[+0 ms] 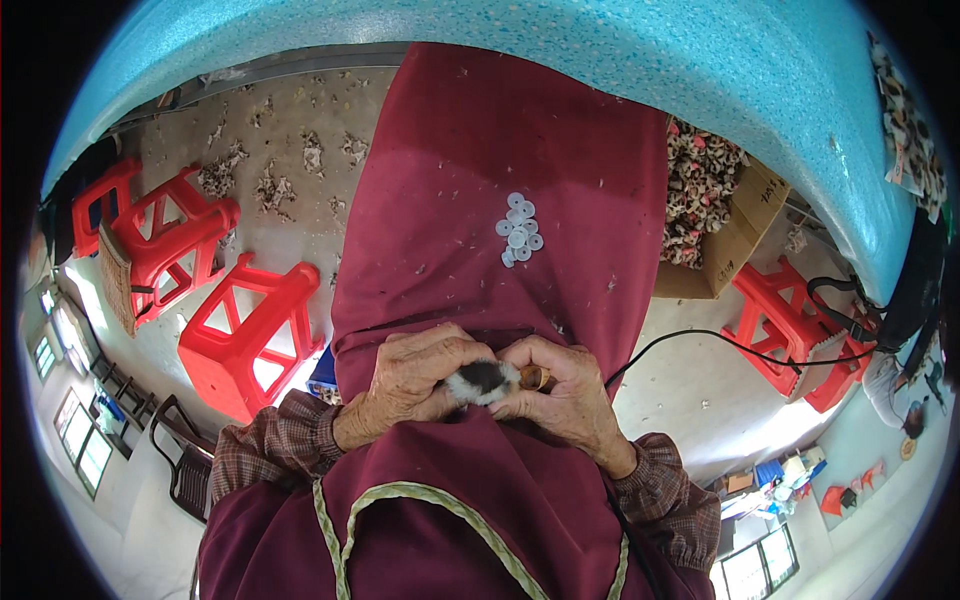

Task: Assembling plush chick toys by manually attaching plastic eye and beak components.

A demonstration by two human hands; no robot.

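Note:
Both hands meet low over my lap around a small furry plush piece, black and white. My left hand pinches its left side, fingers curled over the top. At its right end, my right hand is closed, thumb and fingers gripping it. Something orange-brown shows between the right fingers; whether it belongs to the plush or is a ring or guard I cannot make out. On the maroon apron over my lap lies a loose cluster of translucent white plastic discs, beyond the hands.
A light-blue speckled tabletop curves across the far side. Right of my lap stands a cardboard box full of furry plush pieces. Red plastic stools stand at left and right. A black cable runs rightward; fabric scraps litter the floor.

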